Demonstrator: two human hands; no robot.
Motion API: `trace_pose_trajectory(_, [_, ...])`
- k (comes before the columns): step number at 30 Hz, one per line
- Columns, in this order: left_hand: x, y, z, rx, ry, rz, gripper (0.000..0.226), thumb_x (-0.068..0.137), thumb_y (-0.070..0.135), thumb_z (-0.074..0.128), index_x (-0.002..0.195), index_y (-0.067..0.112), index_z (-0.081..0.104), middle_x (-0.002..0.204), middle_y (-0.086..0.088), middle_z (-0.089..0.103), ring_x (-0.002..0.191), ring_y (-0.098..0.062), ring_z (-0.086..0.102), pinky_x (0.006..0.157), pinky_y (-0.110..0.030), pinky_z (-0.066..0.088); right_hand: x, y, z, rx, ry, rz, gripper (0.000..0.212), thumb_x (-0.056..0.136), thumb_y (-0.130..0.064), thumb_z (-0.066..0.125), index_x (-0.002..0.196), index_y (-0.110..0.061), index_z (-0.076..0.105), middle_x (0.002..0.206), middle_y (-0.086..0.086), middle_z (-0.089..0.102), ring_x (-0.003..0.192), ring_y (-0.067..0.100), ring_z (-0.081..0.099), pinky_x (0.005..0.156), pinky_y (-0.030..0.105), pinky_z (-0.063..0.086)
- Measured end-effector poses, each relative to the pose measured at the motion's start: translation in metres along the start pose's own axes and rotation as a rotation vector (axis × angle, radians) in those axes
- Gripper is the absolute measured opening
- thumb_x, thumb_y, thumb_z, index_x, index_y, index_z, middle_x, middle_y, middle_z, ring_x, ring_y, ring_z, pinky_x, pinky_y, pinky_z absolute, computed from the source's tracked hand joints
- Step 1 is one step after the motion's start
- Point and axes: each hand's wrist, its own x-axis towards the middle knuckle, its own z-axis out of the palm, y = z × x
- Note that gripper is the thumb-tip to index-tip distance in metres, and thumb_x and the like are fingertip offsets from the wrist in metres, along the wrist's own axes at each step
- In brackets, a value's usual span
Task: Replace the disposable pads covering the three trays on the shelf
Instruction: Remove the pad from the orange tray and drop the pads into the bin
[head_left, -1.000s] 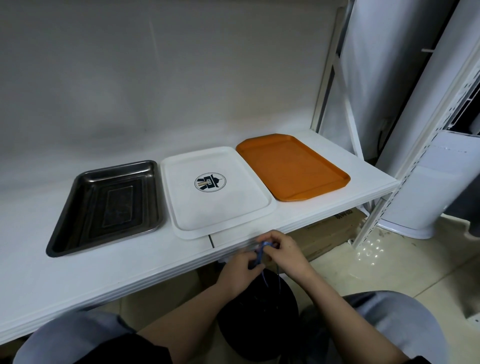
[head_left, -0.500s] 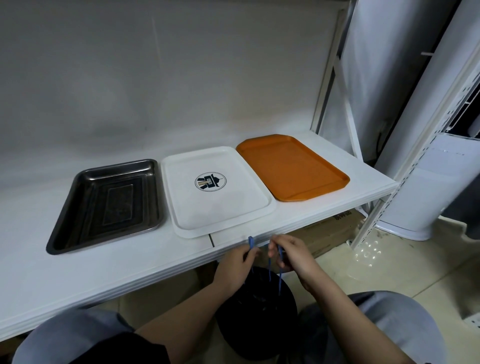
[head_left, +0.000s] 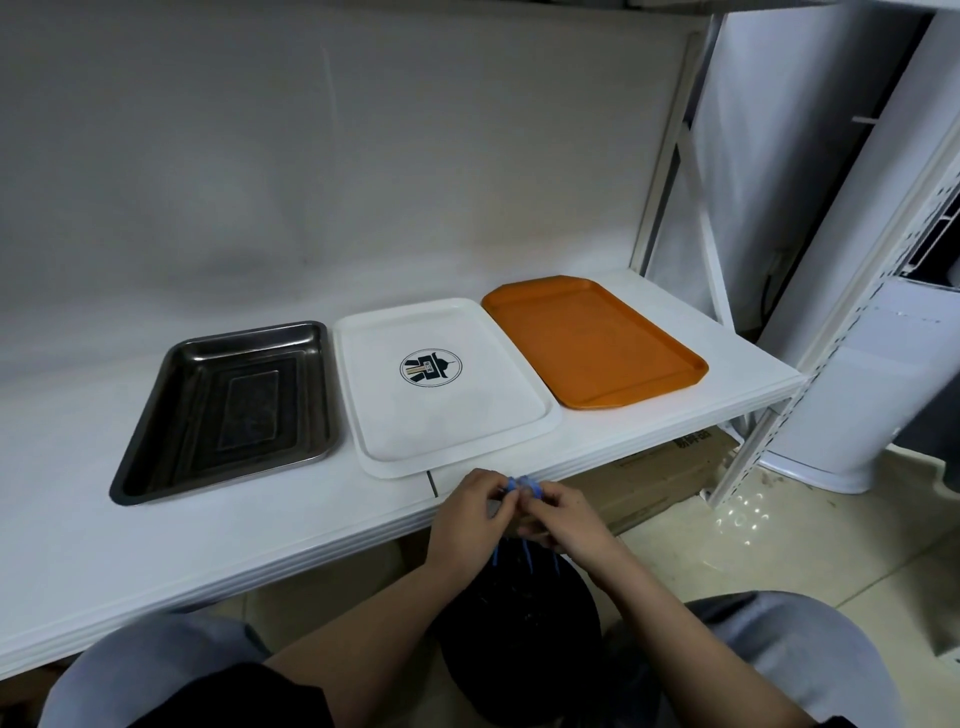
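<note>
on the white shelf (head_left: 156, 525) three trays are sitting in a row, all bare: at the left the steel tray (head_left: 228, 405), deep-walled and rigid, probably the heaviest and best taken by its rolled rim; beside it the white tray (head_left: 447, 384) with a round logo, light stiff plastic with a shallow lip; then the orange tray (head_left: 592, 340), angled and just apart from the white one. no pads are showing on any of them. below the shelf edge the left hand (head_left: 467, 519) and the right hand (head_left: 566, 522) are meeting, fingers curled and pinching thin blue drawstrings (head_left: 519, 484) that seem to belong to the black bag (head_left: 519, 639) hanging under them, though the strings are small here. the bag is looking soft and limp, so the strings are the sound place to hold it.
</note>
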Motion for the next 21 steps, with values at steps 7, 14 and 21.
trace_pose_trajectory(7, [0.002,0.004,-0.001,-0.017,-0.028,0.096,0.007,0.09,0.022,0.058,0.095,0.021,0.064,0.097,0.011,0.06,0.091,0.001,0.058,0.082,-0.023,0.049,0.004,0.009,0.002,0.034,-0.034,-0.06,0.015,0.092,0.001,0.053,0.081,0.001,0.063,0.064,0.003,0.062,0.063,0.011,0.06,0.064,0.018,0.05])
trace_pose_trajectory(14, [-0.013,-0.025,0.008,-0.071,-0.29,-0.022,0.054,0.078,0.043,0.054,0.13,0.03,0.046,0.129,0.01,0.054,0.12,-0.006,0.051,0.101,-0.026,0.042,0.0,0.001,-0.003,0.01,0.077,-0.147,0.028,0.092,-0.009,0.058,0.066,-0.012,0.065,0.062,-0.006,0.064,0.057,-0.002,0.058,0.062,0.012,0.043])
trace_pose_trajectory(21, [-0.011,-0.041,0.037,0.043,-0.649,-0.2,0.05,0.082,0.035,0.07,0.125,0.021,0.05,0.131,0.001,0.049,0.12,-0.016,0.049,0.1,-0.029,0.042,-0.01,-0.011,-0.005,0.037,0.049,-0.144,0.031,0.093,-0.011,0.058,0.062,-0.009,0.064,0.062,-0.002,0.062,0.057,-0.001,0.056,0.059,0.009,0.04])
